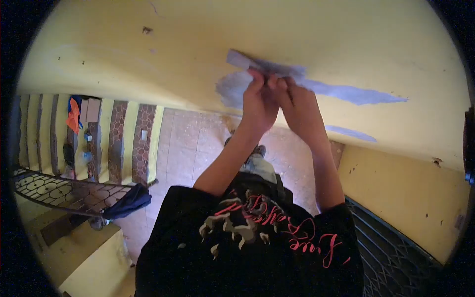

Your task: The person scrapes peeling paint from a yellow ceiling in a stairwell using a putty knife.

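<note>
My left hand point(261, 101) and my right hand point(299, 106) are close together against the yellow wall point(188, 29). Both are closed on a flat, pale scraper-like blade point(240, 59), whose left end sticks out past my fingers. Its handle is mostly hidden by the hands. Around the hands the wall shows grey patches: one point(230, 89) left of my left hand, a long one point(356, 92) reaching right, and a smaller one point(352, 132) lower down.
Steps point(117, 143) descend at the left, with an orange cloth point(73, 115) and other items on them. A metal railing point(64, 190) carries a dark cloth point(129, 202). Tiled floor point(180, 138) lies below. A dark metal lattice gate point(391, 242) stands at the lower right.
</note>
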The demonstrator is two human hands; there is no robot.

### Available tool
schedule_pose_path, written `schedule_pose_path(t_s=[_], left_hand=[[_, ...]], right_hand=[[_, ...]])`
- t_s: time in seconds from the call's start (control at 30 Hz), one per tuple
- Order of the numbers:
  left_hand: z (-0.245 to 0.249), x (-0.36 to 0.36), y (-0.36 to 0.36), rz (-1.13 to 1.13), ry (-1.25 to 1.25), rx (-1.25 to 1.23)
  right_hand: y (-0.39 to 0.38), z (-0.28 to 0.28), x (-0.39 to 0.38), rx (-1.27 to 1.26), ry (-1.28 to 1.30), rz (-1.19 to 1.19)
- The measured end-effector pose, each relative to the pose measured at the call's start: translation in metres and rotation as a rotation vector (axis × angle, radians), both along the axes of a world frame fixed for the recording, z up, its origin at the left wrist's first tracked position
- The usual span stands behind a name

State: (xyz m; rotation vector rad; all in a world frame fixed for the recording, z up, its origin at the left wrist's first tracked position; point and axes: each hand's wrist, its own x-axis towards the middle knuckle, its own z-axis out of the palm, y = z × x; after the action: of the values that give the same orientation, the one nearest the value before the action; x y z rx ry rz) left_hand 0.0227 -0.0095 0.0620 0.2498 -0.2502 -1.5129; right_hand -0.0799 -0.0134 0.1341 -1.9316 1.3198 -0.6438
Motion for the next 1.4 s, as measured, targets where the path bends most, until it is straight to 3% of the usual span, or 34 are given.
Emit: schedule_pose_path(t_s=[0.13,0.2,0.33,0.37,0.4,0.47,0.53,0.6,0.7,0.73,0.8,0.87,0.93,1.0,1.1,1.13,1.17,1.2,1.23,1.33,1.37,1.4], left_hand=[[-0.001,-0.01,0.035,-0.158,0.142,-0.057],[-0.002,-0.02,0.045,-0.242,0.05,-0.019],[-0.011,-0.028,0.046,-0.325,0.017,0.07],[-0.017,-0.027,0.035,-0.281,0.092,-0.02],[-0.039,-0.019,0.02,-0.21,0.126,0.012],[-0.025,-0.018,0.019,-0.136,0.161,0.231],[-0.002,-0.02,0.035,-0.305,0.067,0.091],[-0.013,-0.009,0.022,-0.157,-0.033,0.156],[-0.019,0.009,0.01,-0.138,0.131,0.04],[-0.019,0.01,0.001,-0.079,0.114,0.113],[-0.013,-0.001,0.026,-0.017,0.115,0.239],[0.009,0.003,0.022,-0.055,0.12,0.009],[0.005,-0.001,0.036,-0.073,0.07,0.011],[-0.004,-0.019,0.049,-0.172,0.042,0.078],[-0.002,-0.025,0.049,-0.209,0.008,0.068],[0.0,-0.023,0.048,-0.249,0.0,0.089],[-0.014,-0.026,0.034,-0.181,0.081,0.074],[-0.015,-0.02,0.021,-0.084,0.072,0.266],[-0.013,-0.021,0.026,-0.084,0.064,0.265],[-0.011,-0.01,0.019,-0.103,0.046,0.207],[-0.011,-0.008,0.027,-0.138,0.042,0.188],[-0.011,-0.002,0.019,-0.025,-0.008,0.147]], right_hand=[[0.038,0.004,-0.02,-0.012,-0.039,0.058],[0.05,0.009,-0.035,0.223,-0.066,0.018],[0.053,0.007,-0.047,0.424,-0.007,-0.061],[0.046,-0.013,-0.032,0.076,-0.089,-0.06],[0.039,-0.02,-0.024,0.084,-0.084,-0.058],[0.028,-0.022,-0.015,-0.004,0.087,-0.05],[0.038,-0.001,-0.013,0.064,-0.005,-0.026],[0.032,-0.005,0.002,0.073,0.067,-0.117],[0.025,-0.012,0.004,0.001,0.013,-0.028],[0.029,-0.012,0.003,-0.011,-0.039,-0.015],[0.006,-0.021,0.021,-0.04,0.115,-0.036],[0.017,0.0,0.007,-0.104,0.028,-0.005],[0.037,0.01,-0.007,0.098,-0.009,0.063],[0.052,0.005,-0.021,0.099,-0.077,0.002],[0.054,0.003,-0.036,0.309,-0.104,-0.059],[0.047,-0.004,-0.03,0.308,-0.102,-0.053],[0.036,-0.011,-0.016,0.123,0.014,-0.043],[0.026,-0.021,-0.008,-0.053,0.131,-0.038],[0.017,-0.032,-0.008,0.115,0.132,-0.047],[0.041,0.002,-0.01,0.037,0.065,0.033],[0.036,-0.004,0.008,0.006,0.204,-0.03],[0.024,-0.02,0.017,0.043,0.097,-0.077]])
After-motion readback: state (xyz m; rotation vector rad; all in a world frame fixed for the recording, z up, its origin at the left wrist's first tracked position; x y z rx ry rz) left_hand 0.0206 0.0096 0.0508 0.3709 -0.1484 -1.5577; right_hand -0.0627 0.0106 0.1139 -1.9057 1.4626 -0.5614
